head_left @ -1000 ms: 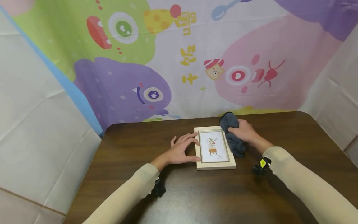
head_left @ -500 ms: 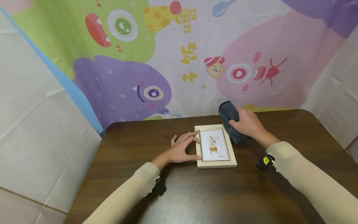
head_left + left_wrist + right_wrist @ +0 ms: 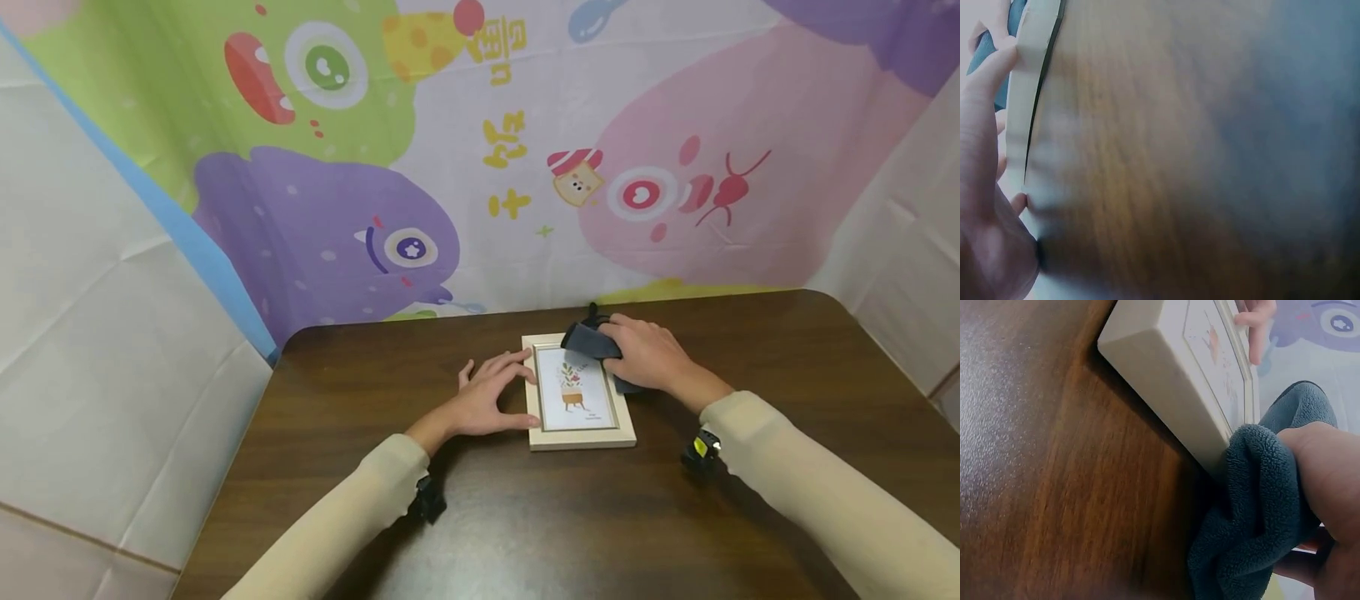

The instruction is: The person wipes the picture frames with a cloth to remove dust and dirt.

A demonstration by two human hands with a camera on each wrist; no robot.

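A cream picture frame [image 3: 581,440] with a potted-plant print lies flat on the brown table. My left hand [image 3: 483,402] rests at its left side, thumb and fingers spread apart with the tips on the border. In the right wrist view, the right hand [image 3: 1329,478] grips a bunched dark blue-grey cloth [image 3: 1260,494]. The cloth lies against the frame's side and upper right corner, and in the head view it covers part of the print's top right. The right hand's fingertips are partly hidden by the cloth. The left wrist view shows the left hand [image 3: 982,144] along the frame's edge.
The brown wooden table [image 3: 337,392] ends at a printed cartoon curtain [image 3: 510,250] just behind the frame. Pale panels [image 3: 112,250] hang at both sides. A small black wrist device [image 3: 429,500] is strapped on each sleeve.
The right hand first moved up along the frame's right side with the cloth, then left and down over its upper right corner. The left hand and the frame have stayed in place.
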